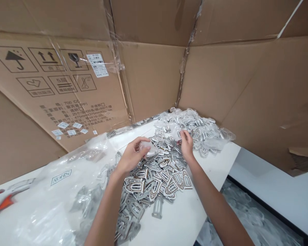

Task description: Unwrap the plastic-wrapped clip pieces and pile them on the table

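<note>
My left hand (131, 156) is curled round a small clear plastic bag (152, 150), above a heap of loose arch-shaped pieces (154, 181). These pieces are grey or white with brown scrollwork and window-like slots. Over the far right part of the heap, my right hand (187, 145) has its thumb and fingers pinched together. What it holds, if anything, is too small to make out; a clear bag lies or hangs just beside the fingertips. Behind it is a pile of similar pieces in clear bags (205, 128).
Tall cardboard walls (154, 78) enclose the white table (179, 222) at the back. A large clear plastic bag (53, 205) covers the left side, with a white and orange tool (5, 201) at its edge. Below the right edge lie many clear bags (246, 212).
</note>
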The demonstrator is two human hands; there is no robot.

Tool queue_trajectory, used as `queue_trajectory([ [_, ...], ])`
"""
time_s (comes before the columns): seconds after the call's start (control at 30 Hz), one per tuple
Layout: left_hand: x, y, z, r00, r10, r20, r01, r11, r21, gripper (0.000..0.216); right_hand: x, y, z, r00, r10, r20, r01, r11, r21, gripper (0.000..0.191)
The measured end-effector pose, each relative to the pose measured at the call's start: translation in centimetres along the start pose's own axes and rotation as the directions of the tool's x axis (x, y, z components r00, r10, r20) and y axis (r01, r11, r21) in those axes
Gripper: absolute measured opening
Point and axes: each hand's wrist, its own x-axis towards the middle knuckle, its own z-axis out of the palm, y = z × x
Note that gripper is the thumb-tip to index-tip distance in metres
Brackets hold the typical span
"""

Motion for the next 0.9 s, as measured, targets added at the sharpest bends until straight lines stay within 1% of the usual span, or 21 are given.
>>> queue_trajectory([
  [0.03,0.0,-0.3,0.2,0.998,0.008,-0.069,0.001,0.992,0.129,0.024,-0.1,-0.2,0.1,0.999,-0.023,0.047,0.024,1.0,-0.006,0.05],
  [0.1,0.0,-0.9,0.7,0.971,0.091,-0.219,0.007,0.912,0.411,0.018,-0.4,-0.6,0.2,0.984,-0.119,0.132,0.132,0.987,-0.088,0.043],
  [0.13,0.0,-1.1,0.9,0.953,0.158,-0.259,-0.003,0.858,0.514,0.016,-0.4,-0.8,0.2,0.971,-0.174,0.163,0.197,0.971,-0.136,0.04],
  [0.17,0.0,-1.2,1.0,0.94,0.222,-0.258,-0.033,0.814,0.58,0.015,-0.5,-1.1,0.2,0.959,-0.223,0.176,0.254,0.95,-0.18,0.039],
  [0.2,-0.1,-1.2,1.1,0.938,0.27,-0.217,-0.085,0.786,0.612,0.016,-0.5,-1.3,0.1,0.95,-0.26,0.172,0.294,0.931,-0.218,0.039],
  [0.23,-0.1,-1.0,1.2,0.944,0.295,-0.147,-0.145,0.772,0.618,0.016,-0.6,-1.4,0.0,0.947,-0.282,0.156,0.314,0.917,-0.245,0.04],
  [0.27,-0.2,-0.8,1.2,0.953,0.297,-0.065,-0.198,0.767,0.61,0.016,-0.6,-1.6,0.0,0.948,-0.288,0.139,0.315,0.912,-0.262,0.041],
  [0.33,-0.3,-0.4,1.2,0.965,0.253,0.07,-0.244,0.765,0.596,0.014,-0.6,-1.8,-0.2,0.958,-0.264,0.108,0.283,0.925,-0.252,0.043],
  [0.37,-0.4,-0.1,1.3,0.968,0.23,0.103,-0.244,0.757,0.606,0.01,-0.5,-1.8,-0.2,0.968,-0.237,0.085,0.25,0.942,-0.222,0.044],
  [0.4,-0.4,0.1,1.4,0.969,0.222,0.109,-0.24,0.741,0.627,0.005,-0.5,-1.8,-0.2,0.978,-0.199,0.055,0.206,0.964,-0.171,0.045],
  [0.47,-0.4,0.5,1.5,0.961,0.267,0.075,-0.249,0.712,0.657,0.005,-0.3,-1.7,-0.2,0.995,-0.099,-0.014,0.099,0.995,-0.029,0.047],
  [0.53,-0.4,0.9,1.8,0.933,0.36,-0.012,-0.271,0.724,0.635,0.009,-0.1,-1.7,-0.1,0.999,0.006,-0.042,-0.001,0.992,0.123,0.048],
  [0.6,-0.4,1.2,2.0,0.89,0.427,-0.163,-0.266,0.774,0.575,0.011,0.1,-1.8,-0.1,0.995,0.089,-0.034,-0.078,0.964,0.253,0.049],
  [0.63,-0.4,1.3,2.0,0.872,0.432,-0.229,-0.258,0.804,0.537,0.013,0.2,-2.0,-0.1,0.992,0.124,-0.028,-0.11,0.944,0.311,0.049],
  [0.7,-0.4,1.5,2.1,0.867,0.383,-0.32,-0.228,0.874,0.429,0.013,0.3,-2.4,-0.2,0.983,0.183,0.001,-0.166,0.893,0.419,0.051],
  [0.77,-0.4,1.6,2.1,0.875,0.295,-0.383,-0.184,0.936,0.302,0.013,0.3,-2.8,-0.4,0.979,0.198,0.046,-0.195,0.848,0.493,0.05],
  [0.8,-0.3,1.6,2.1,0.868,0.252,-0.427,-0.162,0.958,0.236,0.013,0.4,-2.9,-0.5,0.978,0.199,0.067,-0.205,0.829,0.52,0.049],
  [0.87,-0.2,1.5,2.1,0.83,0.174,-0.53,-0.135,0.984,0.112,0.014,0.4,-3.1,-0.6,0.975,0.193,0.112,-0.223,0.815,0.535,0.047],
  [0.9,-0.1,1.4,2.1,0.821,0.141,-0.553,-0.132,0.99,0.056,0.014,0.3,-3.1,-0.6,0.972,0.192,0.139,-0.236,0.815,0.529,0.047],
])
